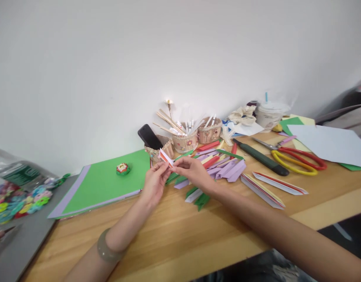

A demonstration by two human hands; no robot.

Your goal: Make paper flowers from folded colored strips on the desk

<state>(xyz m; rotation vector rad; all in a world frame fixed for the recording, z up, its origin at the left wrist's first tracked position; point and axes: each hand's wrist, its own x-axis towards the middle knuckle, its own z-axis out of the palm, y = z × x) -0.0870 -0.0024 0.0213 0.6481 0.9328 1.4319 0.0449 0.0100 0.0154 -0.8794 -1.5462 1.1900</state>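
My left hand point(155, 181) and my right hand point(192, 170) meet above the wooden table point(174, 235), both pinching a small folded red-and-white paper strip point(166, 157) between fingertips. Just behind and to the right lies a heap of folded paper strips point(223, 166) in purple, red, green and yellow. A few green folded pieces point(199, 197) rest under my right wrist. My left wrist wears a pale bangle point(107, 249).
A stack of green and purple paper sheets point(105, 184) with a small round ornament point(123, 169) lies left. Craft-stick holders point(186, 141), a phone point(149, 137), red-and-yellow scissors point(298, 158), a dark utility knife point(261, 157), a lidded cup point(268, 115) and loose paper sheets point(330, 143) sit behind and right. A bag of colourful pieces point(15, 196) is at far left.
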